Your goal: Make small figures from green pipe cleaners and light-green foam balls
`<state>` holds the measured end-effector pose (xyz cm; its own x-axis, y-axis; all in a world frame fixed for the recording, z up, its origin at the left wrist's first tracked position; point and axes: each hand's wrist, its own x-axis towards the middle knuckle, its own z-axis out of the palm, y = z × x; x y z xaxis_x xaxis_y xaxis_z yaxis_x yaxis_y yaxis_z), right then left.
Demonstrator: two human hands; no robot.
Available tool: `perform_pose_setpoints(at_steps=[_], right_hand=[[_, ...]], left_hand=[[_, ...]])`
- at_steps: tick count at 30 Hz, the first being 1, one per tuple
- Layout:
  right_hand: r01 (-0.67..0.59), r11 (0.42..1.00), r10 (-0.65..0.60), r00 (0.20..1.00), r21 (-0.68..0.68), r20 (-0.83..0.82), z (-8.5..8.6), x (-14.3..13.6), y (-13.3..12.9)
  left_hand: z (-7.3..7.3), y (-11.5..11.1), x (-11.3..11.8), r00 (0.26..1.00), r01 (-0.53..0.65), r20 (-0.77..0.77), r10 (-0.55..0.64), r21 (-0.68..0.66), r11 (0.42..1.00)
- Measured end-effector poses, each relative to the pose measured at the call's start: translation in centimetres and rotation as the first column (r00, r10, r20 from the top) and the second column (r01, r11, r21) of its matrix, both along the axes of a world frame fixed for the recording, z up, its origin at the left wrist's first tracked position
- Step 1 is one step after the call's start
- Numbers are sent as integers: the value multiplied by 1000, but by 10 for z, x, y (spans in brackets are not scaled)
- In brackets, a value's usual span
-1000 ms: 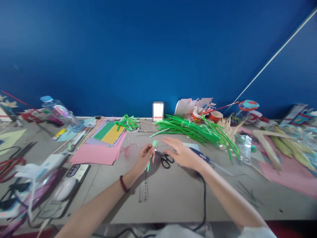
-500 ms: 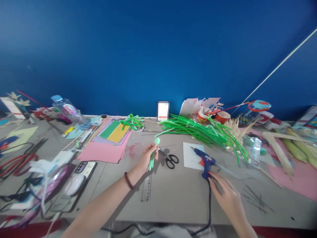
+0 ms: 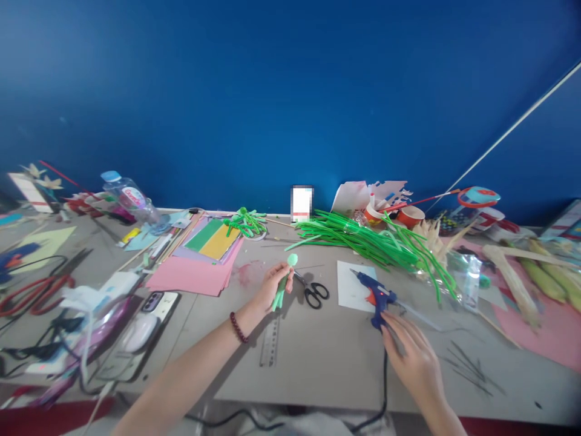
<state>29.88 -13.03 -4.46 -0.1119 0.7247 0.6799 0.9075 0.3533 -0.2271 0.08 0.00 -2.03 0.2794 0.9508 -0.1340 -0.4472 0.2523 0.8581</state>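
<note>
Left hand (image 3: 275, 286) pinches knobbed stems (image 3: 279, 297) (slim); right hand (image 3: 414, 354), fingers together, touches glue gun (image 3: 379, 292).

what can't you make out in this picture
Green piece: head view, middle partly covered by the left hand.
Glue gun: head view, handle end partly covered by the right hand; grip unclear.
Ruler: head view, markings too small.
White panel: head view, pixelation hides its content.

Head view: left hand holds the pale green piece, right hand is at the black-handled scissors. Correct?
Not the scissors: the head view shows the right hand at the blue glue gun. The left hand does hold the pale green piece.
</note>
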Motion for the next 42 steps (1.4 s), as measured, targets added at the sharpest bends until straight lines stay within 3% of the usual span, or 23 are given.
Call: perform_pose_setpoints(at_steps=[5,9,12,16,19,21,24,34,38,42], right_hand=[[-107,993,105,993,-42,-49,25,-21,24],[-226,955,218,974,-191,-60,49,-46,61],[-278,884,284,958,-376,-41,59,-64,98],[-269,763,338,941,-588,9,55,-82,148],[-180,730,361,920,-660,149,48,-92,174],[-127,718,387,890,-684,241,46,-96,184],[-127,701,447,845,-702,294,49,-101,190],[-81,747,521,688,-660,505,56,-117,190],[-60,775,500,667,-629,552,58,-106,195],[-46,809,460,671,-587,582,72,-90,199]], left_hand=[[-4,1,0,996,14,-87,-10,53,998],[0,-1,1,983,19,-185,-1,97,995],[2,-3,1,976,7,-216,24,141,990],[0,1,1,977,-32,-202,62,151,988],[-2,3,-2,949,-205,-210,237,161,965],[-1,4,-5,887,-343,-239,395,232,910],[1,5,-8,832,-402,-256,493,334,852],[-7,11,-8,829,-452,-181,529,339,825],[-6,10,-9,830,-453,-177,528,339,825],[-4,10,-8,854,-441,-149,498,301,846]])
